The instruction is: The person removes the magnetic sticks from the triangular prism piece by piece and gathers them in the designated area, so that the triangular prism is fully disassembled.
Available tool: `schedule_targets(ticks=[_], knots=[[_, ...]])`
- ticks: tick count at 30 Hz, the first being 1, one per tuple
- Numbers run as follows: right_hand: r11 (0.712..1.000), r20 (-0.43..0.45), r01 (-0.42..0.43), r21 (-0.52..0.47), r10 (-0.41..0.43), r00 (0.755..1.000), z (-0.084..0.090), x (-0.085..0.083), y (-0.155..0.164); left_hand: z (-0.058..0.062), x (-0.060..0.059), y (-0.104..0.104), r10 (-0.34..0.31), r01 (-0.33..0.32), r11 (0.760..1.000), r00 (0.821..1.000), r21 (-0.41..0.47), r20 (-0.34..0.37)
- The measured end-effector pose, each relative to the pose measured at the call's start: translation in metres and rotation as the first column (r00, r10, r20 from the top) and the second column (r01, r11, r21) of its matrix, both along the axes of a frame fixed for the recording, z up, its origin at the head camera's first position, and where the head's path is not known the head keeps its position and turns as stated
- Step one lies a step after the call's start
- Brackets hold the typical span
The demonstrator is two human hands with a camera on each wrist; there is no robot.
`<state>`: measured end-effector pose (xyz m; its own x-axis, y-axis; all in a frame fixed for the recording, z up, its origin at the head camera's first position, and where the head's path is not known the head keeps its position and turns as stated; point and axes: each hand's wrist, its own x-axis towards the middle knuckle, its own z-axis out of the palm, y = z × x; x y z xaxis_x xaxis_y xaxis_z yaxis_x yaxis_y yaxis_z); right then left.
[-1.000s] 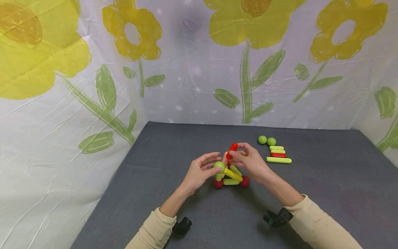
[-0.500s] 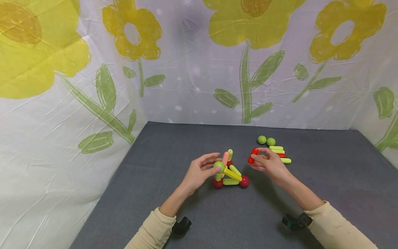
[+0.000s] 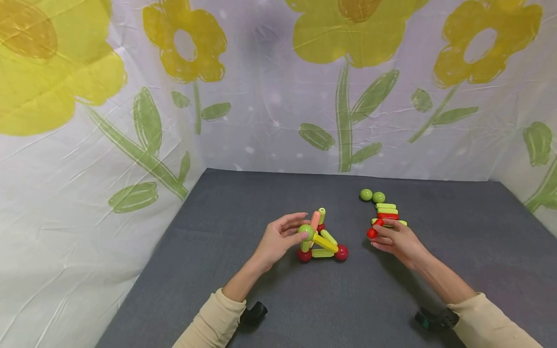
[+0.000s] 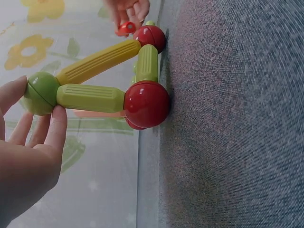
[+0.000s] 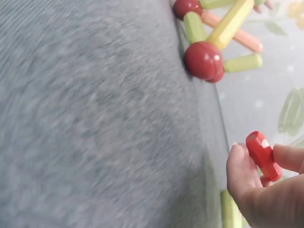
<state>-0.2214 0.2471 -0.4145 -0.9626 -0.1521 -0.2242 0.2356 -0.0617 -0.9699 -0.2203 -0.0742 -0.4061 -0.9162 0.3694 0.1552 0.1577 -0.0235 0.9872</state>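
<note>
The right hand [image 3: 398, 240] pinches a short red stick [image 3: 373, 230] between thumb and fingertips, low over the grey counter [image 3: 457, 251]; the right wrist view shows the thumb and a finger curled round it [image 5: 262, 155], with one rounded end poking free. The stick's long axis runs roughly from the lower left up toward the right in the head view, pointing at the row of loose sticks [image 3: 388, 212] that lies just beyond the fingers, so close that the hand partly covers the nearest one (two green balls [image 3: 372, 196] sit at the far end of that row). The left hand [image 3: 278, 239] is at the toy frame [image 3: 322, 244], thumb and fingertips lightly round the green ball [image 3: 306, 232] at its top, the other fingers relaxed; in the left wrist view that ball [image 4: 40, 92] sits between thumb and forefinger. The frame stands on red balls [image 3: 341, 252] and lies to the left of the right hand, well apart from the red stick, so the loose row is much the nearer of the two to that stick
</note>
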Motion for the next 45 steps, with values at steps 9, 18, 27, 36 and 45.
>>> schedule_targets(ticks=[9,18,27,36,45], knots=[[0.999,0.112,0.037,-0.022,-0.035,0.993,-0.01,0.002,0.021,0.018,0.01,0.0,0.012,-0.011,0.999,1.0,-0.051,0.018],[0.992,0.175,0.125,0.006,-0.124,0.977,-0.01,-0.002,0.033,0.008,0.004,0.0,0.02,-0.019,0.999,1.0,-0.048,0.019],[0.982,0.223,0.179,0.067,-0.189,0.956,-0.008,-0.007,0.042,0.0,-0.001,0.0,0.023,-0.022,0.999,0.999,-0.043,0.028],[0.969,0.297,0.237,-0.073,-0.206,0.933,-0.009,-0.012,0.046,0.025,0.015,0.001,0.021,-0.02,0.998,1.0,-0.063,0.009],[0.969,0.28,0.241,-0.058,-0.216,0.935,-0.007,-0.013,0.048,0.029,0.017,0.001,0.028,-0.027,0.997,0.999,-0.069,0.016]])
